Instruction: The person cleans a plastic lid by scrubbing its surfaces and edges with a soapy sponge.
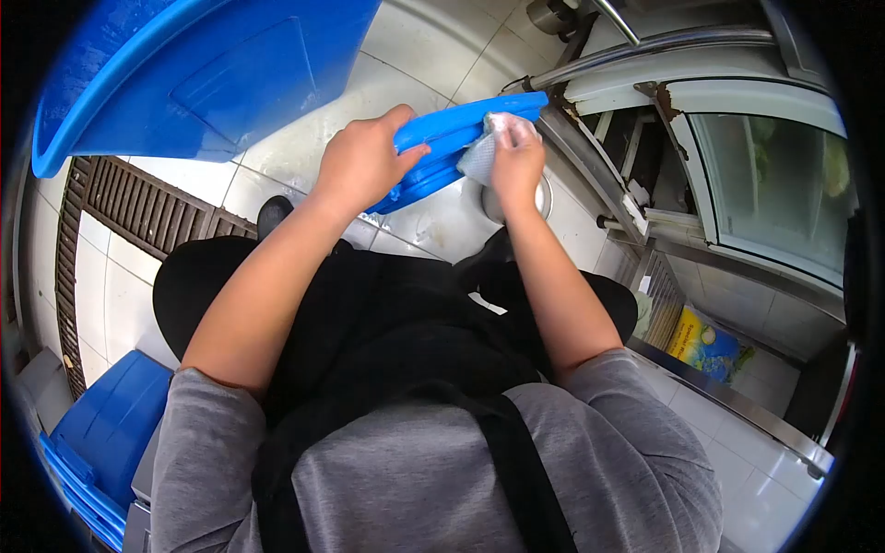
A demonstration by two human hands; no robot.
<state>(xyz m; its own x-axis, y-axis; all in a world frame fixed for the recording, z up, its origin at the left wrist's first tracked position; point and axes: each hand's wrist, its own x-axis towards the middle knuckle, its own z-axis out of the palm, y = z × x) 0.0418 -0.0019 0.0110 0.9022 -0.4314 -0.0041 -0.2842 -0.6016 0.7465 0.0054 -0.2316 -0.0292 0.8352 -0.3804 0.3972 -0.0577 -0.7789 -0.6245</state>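
Observation:
My left hand (364, 158) grips the near left end of a blue plastic lid (442, 131), its thumb on the near face. The lid is held up on edge, tilted, above the wet floor. In my right hand (518, 166) is a pale, patterned cleaning cloth (478, 158), pinched between the fingers and pressed against the lid's right part. Some white suds show on the cloth near the fingertips. Below and behind my right hand stands a round metal pot (546, 198), mostly hidden by the hand and forearm.
A big blue bin (249, 78) lies at upper left beside a brown floor drain grate (147, 198). On the right is a metal-framed glass-door cabinet (774, 175), with a yellow and blue bag (705, 346) below. More blue lids (111, 424) are at lower left. Soapy water covers the tiles (396, 101).

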